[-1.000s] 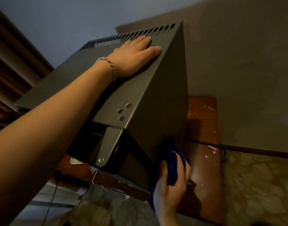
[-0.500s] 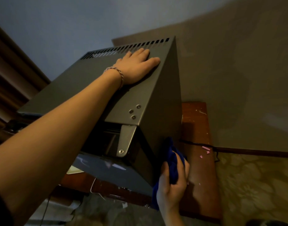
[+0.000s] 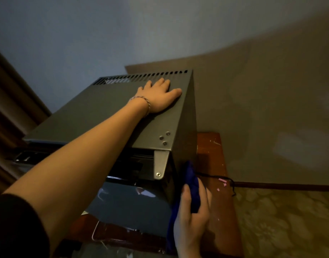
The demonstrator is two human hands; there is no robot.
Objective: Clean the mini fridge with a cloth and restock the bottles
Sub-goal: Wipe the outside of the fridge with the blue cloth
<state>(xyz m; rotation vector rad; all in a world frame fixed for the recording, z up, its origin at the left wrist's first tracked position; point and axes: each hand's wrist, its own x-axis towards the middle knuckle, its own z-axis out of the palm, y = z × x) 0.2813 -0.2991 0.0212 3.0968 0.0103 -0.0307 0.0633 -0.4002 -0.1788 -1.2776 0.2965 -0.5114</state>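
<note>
I see a dim room from my head camera, looking down over a dark grey mini fridge (image 3: 108, 116) that stands on a reddish wooden worktop (image 3: 215, 183).

Furthest left, my left arm reaches forward and up across the fridge's top panel. A braided bracelet (image 3: 141, 101) circles the wrist. My left hand (image 3: 160, 97) lies flat, fingers straight and spread, palm pressing the top near its back right corner, just short of a row of vent slots (image 3: 141, 78). It grasps nothing.

Below that arm the fridge door (image 3: 130, 207) hangs ajar, its glossy face tilted toward me, held by a metal hinge bracket (image 3: 161, 164) at the top right corner.

Further right, my right hand (image 3: 193, 216) clutches a bunched blue cloth (image 3: 192, 185), fingers and thumb curled round it. The cloth presses the lower front part of the fridge's right side wall. That wall is the surface to be wiped, I judge: it rises straight above the right hand, and runs back from it toward the room wall. The right hand is the nearer one to it; the left only steadies the cabinet from above.

To the right of the cloth, a black power cord (image 3: 221, 178) trails across the worktop among small pink scraps (image 3: 223, 181). No bottles are in view.
</note>
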